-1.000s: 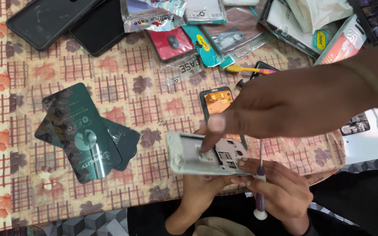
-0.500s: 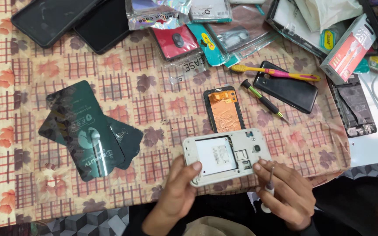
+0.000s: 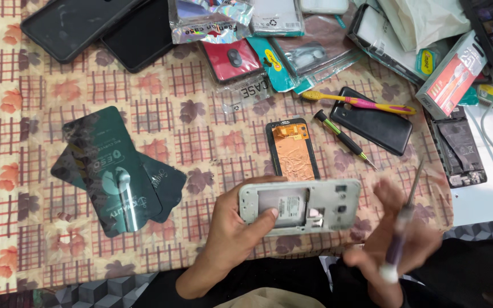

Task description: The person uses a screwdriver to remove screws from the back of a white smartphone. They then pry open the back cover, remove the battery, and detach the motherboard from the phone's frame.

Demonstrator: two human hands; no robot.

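Left hand point(image 3: 229, 228) grips opened white plastic phone body point(image 3: 299, 205), thumb in battery bay, held over near edge of checked-cloth tabletop point(image 3: 41, 239). Right hand point(image 3: 397, 251), blurred, closed round slim screwdriver point(image 3: 403, 231) just right of phone body. Judgement: brace phone body flat, seat tip squarely before turning.

The left hand point(image 3: 238, 225) reaches up from the bottom edge, forearm angled right, fingers curled around something flat, thumb pressed on its upper face. The right hand point(image 3: 397, 239) sits lower right, motion-blurred, fingers closed around a thin tool, with the wrist at the frame's bottom.
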